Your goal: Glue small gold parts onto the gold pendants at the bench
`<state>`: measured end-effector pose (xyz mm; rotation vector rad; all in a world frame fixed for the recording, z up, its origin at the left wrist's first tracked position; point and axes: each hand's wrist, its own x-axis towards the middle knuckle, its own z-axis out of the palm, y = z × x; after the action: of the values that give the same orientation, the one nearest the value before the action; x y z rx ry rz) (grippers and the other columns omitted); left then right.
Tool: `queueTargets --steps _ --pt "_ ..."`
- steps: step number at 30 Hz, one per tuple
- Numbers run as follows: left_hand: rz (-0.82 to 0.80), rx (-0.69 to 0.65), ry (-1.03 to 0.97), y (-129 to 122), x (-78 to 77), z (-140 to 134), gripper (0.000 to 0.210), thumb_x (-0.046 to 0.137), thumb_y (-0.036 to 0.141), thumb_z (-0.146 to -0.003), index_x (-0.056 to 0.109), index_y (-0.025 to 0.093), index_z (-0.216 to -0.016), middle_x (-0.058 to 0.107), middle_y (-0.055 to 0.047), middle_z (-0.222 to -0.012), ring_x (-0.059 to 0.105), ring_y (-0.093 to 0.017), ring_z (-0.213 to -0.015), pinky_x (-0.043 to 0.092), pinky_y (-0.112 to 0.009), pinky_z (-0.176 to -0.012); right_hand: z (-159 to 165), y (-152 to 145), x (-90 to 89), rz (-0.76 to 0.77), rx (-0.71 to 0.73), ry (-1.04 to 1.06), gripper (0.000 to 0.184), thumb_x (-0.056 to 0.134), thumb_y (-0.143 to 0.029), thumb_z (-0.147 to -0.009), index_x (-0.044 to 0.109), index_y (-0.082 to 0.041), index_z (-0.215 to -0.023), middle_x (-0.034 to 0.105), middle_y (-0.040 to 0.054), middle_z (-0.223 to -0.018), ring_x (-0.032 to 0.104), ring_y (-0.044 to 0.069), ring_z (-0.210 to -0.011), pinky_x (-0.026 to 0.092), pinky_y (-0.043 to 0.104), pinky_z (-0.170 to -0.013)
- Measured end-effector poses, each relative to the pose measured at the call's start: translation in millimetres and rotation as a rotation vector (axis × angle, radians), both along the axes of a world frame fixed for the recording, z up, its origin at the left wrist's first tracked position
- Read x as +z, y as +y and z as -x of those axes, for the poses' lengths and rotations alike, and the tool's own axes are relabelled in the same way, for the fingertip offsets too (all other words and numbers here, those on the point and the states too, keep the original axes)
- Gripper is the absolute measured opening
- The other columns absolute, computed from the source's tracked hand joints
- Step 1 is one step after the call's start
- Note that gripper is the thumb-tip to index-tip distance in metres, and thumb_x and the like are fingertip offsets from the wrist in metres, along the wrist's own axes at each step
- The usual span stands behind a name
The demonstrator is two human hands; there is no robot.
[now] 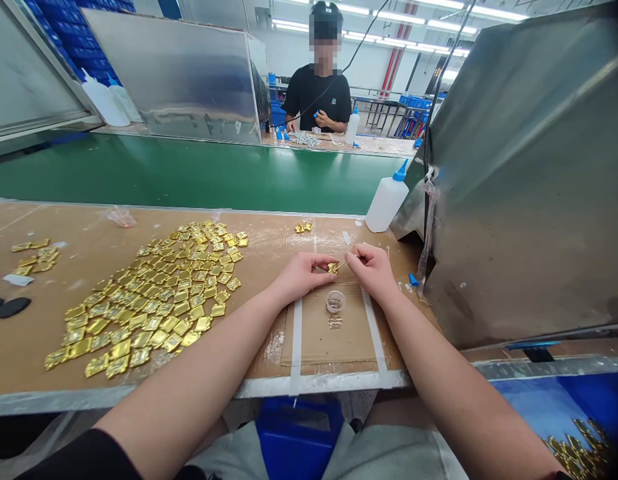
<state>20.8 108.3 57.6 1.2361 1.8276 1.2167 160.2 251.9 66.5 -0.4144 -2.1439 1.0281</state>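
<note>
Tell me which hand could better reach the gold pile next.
Probably the left hand: the gold pile lies on its side, though it holds a gold piece. The right hand, farther off, holds a thin stick.

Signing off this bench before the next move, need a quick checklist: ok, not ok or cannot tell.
1. Gold piece gripped: ok, in left hand's fingertips.
2. Thin stick gripped: ok, pinched in right hand.
3. Stick tip touching the piece: cannot tell, too small.
4. Small clear cup near hands: ok, on the cardboard; contents cannot tell.
5. Cardboard taped: ok, strips down both sides.
6. Loose bits cleared: not ok, blue bit right of right hand.
</note>
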Motion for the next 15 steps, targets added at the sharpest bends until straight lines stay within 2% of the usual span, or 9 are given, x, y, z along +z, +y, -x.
queueTargets --steps 15 --pt "-0.003 0.016 -0.020 -0.7 1.0 -0.9 0.048 0.081 0.036 -0.082 0.078 0.018 -0.126 0.076 -0.004 -0.097 0.053 -0.012 -0.067 0.041 -0.026 -0.065 -0.9 -0.5 0.2 0.005 -0.009 0.014 0.034 0.058 -0.032 -0.084 0.038 -0.023 -0.059 0.033 -0.0048 -0.059 0.032 0.012 -0.059 0.024 0.030 -0.058"
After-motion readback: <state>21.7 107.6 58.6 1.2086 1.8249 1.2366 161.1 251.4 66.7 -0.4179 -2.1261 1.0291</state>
